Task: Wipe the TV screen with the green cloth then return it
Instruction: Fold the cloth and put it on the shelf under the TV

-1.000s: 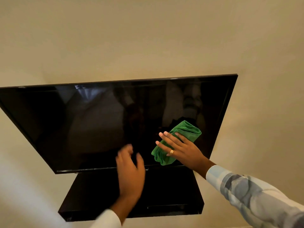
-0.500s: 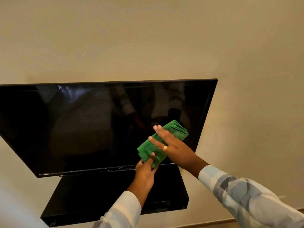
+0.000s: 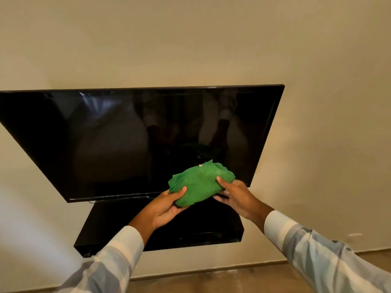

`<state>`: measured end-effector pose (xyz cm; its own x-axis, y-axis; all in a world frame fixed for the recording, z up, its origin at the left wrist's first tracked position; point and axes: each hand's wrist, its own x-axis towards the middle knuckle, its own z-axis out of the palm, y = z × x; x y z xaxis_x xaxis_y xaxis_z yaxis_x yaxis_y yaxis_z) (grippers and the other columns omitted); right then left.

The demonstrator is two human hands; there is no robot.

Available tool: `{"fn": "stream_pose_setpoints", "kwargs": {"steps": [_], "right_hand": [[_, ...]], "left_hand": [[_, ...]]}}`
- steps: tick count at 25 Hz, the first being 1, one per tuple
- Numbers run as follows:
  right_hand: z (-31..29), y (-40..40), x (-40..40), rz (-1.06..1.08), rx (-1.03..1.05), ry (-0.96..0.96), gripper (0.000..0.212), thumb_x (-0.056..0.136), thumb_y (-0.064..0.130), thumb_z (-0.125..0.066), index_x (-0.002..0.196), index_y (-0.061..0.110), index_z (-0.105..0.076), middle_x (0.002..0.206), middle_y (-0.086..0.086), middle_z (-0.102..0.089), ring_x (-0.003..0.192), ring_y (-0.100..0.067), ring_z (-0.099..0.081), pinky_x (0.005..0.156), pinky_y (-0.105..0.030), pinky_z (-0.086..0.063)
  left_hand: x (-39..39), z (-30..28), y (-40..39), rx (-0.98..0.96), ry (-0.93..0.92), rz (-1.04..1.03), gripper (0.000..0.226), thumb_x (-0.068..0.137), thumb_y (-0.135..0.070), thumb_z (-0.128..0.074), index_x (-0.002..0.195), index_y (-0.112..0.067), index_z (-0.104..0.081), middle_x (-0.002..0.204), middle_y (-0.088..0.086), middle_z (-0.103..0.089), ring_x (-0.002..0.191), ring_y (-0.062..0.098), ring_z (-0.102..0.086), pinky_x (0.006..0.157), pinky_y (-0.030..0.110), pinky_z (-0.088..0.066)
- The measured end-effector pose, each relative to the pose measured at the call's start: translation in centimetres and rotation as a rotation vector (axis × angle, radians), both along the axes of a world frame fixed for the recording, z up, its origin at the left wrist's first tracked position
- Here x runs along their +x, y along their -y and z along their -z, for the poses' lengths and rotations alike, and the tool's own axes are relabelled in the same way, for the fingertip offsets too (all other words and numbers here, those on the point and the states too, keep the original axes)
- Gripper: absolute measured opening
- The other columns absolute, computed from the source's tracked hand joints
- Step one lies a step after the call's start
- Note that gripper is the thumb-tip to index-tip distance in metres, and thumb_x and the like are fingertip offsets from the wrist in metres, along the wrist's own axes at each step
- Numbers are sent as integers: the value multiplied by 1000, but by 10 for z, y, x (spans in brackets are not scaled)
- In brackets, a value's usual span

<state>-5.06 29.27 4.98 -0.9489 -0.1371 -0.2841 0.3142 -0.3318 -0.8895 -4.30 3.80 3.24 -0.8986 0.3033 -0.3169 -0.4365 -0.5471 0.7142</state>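
The black TV screen (image 3: 131, 140) hangs on the beige wall and is switched off, showing dim reflections. A bunched green cloth (image 3: 198, 182) sits in front of the screen's lower right part, held off the glass. My left hand (image 3: 167, 206) grips the cloth's lower left edge with the thumb on top. My right hand (image 3: 234, 197) grips its right side, thumb over the fabric and fingers underneath.
A black wall shelf (image 3: 118, 225) juts out just under the TV, below my hands. The beige wall (image 3: 328, 144) spreads around the set. A strip of floor (image 3: 211, 280) with a skirting line runs along the bottom.
The cloth has come off the screen. My left hand rose from below the TV to take its left edge, and my right hand went from pressing flat to gripping; both now hold it.
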Motion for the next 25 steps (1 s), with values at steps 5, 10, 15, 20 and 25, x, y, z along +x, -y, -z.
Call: {"fn": "stream_pose_setpoints", "kwargs": {"steps": [5,10,15,20,25], "right_hand": [[39,-11,4,90,188,78,43,104,4,-71,146,1,-61,124,-11,-76,108,-24,-74,90,-40,-65],[96,-16,-2,176,488,161,37,101,-4,-74,136,-10,-66,133,-28,-74,109,-39,-76,93,-48,-67],[113,-13,-34,151,842,98,39,97,10,-82,131,-8,-72,130,-26,-76,123,-43,-73,108,-48,-60],[123,-8,-54,74,1075,107,43,95,21,-85,125,-8,-72,128,-22,-76,123,-39,-72,93,-36,-53],[133,0,-51,32,1216,136,35,99,21,-81,120,-5,-71,134,-24,-73,129,-40,-68,102,-39,-51]], "left_hand": [[11,28,15,-419,46,46,39,93,-4,-70,131,1,-65,126,20,-73,108,31,-73,85,42,-64],[-6,69,-15,-695,97,-104,34,90,-2,-75,123,7,-68,119,26,-74,96,33,-72,75,36,-61],[-35,105,-29,-838,94,-197,27,87,-1,-76,114,5,-74,108,24,-77,98,37,-75,93,47,-61],[-52,121,-26,-1075,34,-178,12,79,-15,-87,79,-13,-75,86,11,-79,75,24,-74,81,40,-64],[-56,142,-26,-1278,-35,-111,25,80,-25,-86,83,-3,-74,84,14,-79,78,28,-76,75,44,-64]]}}
